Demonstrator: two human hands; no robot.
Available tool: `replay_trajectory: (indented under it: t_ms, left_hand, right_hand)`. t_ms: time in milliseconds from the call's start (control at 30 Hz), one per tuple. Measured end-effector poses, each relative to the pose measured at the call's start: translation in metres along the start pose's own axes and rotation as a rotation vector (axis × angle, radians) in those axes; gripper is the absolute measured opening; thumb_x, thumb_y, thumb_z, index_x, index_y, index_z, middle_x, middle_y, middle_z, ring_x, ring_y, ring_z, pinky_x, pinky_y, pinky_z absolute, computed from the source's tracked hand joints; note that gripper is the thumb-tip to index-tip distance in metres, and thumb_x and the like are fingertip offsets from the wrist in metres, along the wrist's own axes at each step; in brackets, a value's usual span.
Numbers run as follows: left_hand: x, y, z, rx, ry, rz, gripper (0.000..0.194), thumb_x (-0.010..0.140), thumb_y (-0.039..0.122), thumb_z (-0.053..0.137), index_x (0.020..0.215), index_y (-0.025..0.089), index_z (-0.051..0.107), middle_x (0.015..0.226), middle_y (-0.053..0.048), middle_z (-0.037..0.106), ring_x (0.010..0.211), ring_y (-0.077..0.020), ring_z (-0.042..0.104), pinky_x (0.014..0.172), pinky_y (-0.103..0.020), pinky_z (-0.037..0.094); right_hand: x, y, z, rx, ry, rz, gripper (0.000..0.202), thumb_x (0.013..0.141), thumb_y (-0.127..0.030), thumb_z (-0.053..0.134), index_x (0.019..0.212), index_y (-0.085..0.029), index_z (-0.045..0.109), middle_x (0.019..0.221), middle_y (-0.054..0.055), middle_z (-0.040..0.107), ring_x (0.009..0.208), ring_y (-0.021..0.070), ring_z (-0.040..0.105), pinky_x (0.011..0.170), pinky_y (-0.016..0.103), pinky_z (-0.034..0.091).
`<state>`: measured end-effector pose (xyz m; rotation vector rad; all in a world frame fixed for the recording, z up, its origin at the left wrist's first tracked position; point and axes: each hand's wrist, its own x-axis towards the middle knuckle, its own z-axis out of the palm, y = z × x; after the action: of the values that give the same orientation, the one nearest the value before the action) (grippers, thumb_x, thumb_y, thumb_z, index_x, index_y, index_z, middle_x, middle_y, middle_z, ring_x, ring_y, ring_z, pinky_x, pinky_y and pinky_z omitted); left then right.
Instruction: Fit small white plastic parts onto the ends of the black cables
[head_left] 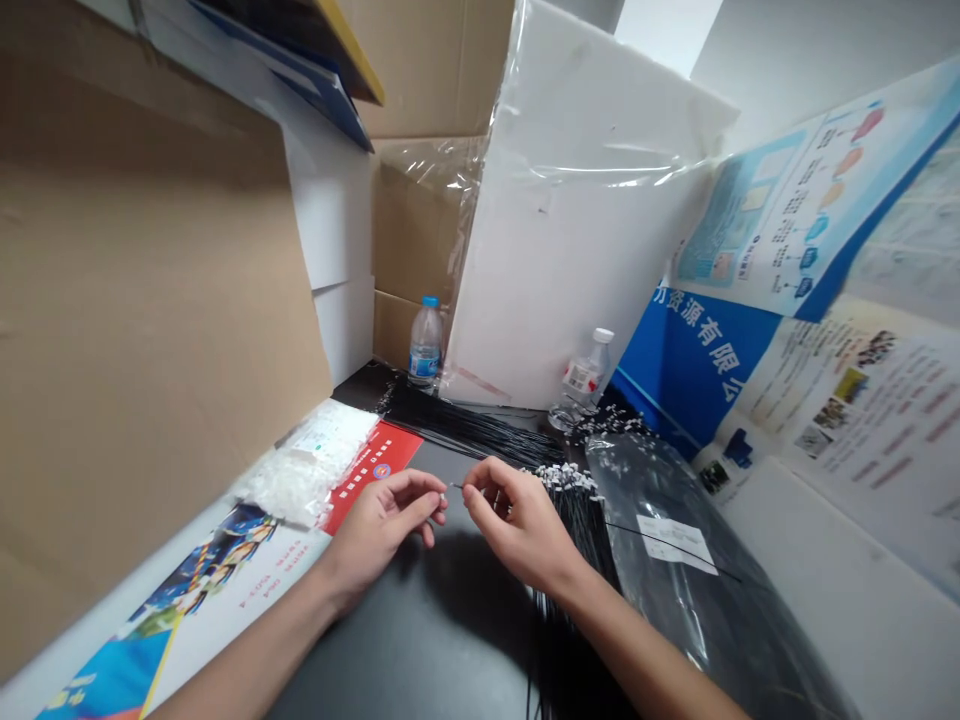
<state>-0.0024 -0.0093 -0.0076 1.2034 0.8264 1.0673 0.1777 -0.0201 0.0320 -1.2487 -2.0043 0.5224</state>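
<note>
Above the dark table [405, 640], my left hand [382, 525] pinches a tiny white piece between thumb and index finger. Close to its right, my right hand [517, 520] pinches the end of a thin black wire [457, 486], whose tip points toward the white piece. A small gap seems to lie between the two hands' fingertips. Beside and partly beneath my right hand lies a bundle of black wires [592, 530] with white ends. Another bundle of black wires [480, 425] stretches across the back of the table.
A bag of small white pieces [307, 470] lies at left beside a red card [405, 445]. Two plastic bottles, one blue-capped [425, 345] and one white-capped [589, 375], stand at the back. A clear plastic bag [690, 610] lies right. Cardboard [150, 300] and a white board [577, 220] surround the table.
</note>
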Motion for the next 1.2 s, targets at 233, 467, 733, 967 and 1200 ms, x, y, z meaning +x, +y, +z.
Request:
replay_trajectory:
  t_ms: [233,467,733,967,1200]
  left_hand:
    - [0.003,-0.008,-0.001,-0.036,0.056,-0.067,0.034,0.075,0.042,0.073,0.092,0.013,0.068,0.077,-0.002,0.065,0.062,-0.0111,0.058,0.065,-0.026,0.046]
    - [0.005,-0.01,-0.002,0.033,0.071,-0.051,0.03,0.073,0.035,0.076,0.092,0.014,0.065,0.082,-0.001,0.067,0.067,-0.0109,0.061,0.073,-0.027,0.049]
    - [0.005,-0.009,-0.002,0.159,0.011,0.033,0.022,0.074,0.032,0.073,0.086,0.015,0.069,0.083,-0.003,0.069,0.067,-0.0126,0.06,0.066,-0.027,0.051]
    - [0.002,-0.009,-0.006,0.146,-0.012,-0.023,0.02,0.075,0.03,0.071,0.088,0.015,0.07,0.083,-0.003,0.072,0.059,-0.0107,0.061,0.062,-0.026,0.048]
    - [0.001,-0.006,-0.006,0.126,-0.001,-0.05,0.018,0.076,0.031,0.07,0.085,0.015,0.07,0.083,-0.003,0.072,0.061,-0.0118,0.064,0.067,-0.027,0.051]
  right_hand:
    - [-0.005,0.014,0.017,0.115,-0.01,0.022,0.012,0.085,-0.017,0.051,0.086,-0.018,0.063,0.072,-0.001,0.063,0.06,0.0094,0.051,0.056,0.02,0.039]
    - [-0.011,0.016,0.027,0.132,0.002,0.054,0.012,0.087,-0.022,0.052,0.083,-0.017,0.062,0.066,-0.002,0.059,0.056,0.0092,0.048,0.052,0.021,0.037]
    - [-0.011,0.017,0.028,0.155,0.018,0.044,0.013,0.085,-0.026,0.056,0.079,-0.016,0.061,0.061,-0.003,0.054,0.049,0.0076,0.041,0.046,0.02,0.032]
    - [-0.011,0.018,0.028,0.032,0.055,-0.047,0.012,0.085,-0.024,0.058,0.08,-0.017,0.065,0.064,-0.002,0.06,0.049,0.0076,0.042,0.048,0.02,0.034]
    - [-0.011,0.018,0.026,-0.021,0.073,-0.105,0.01,0.084,-0.021,0.059,0.079,-0.018,0.066,0.067,0.0,0.064,0.052,0.0085,0.047,0.051,0.02,0.038]
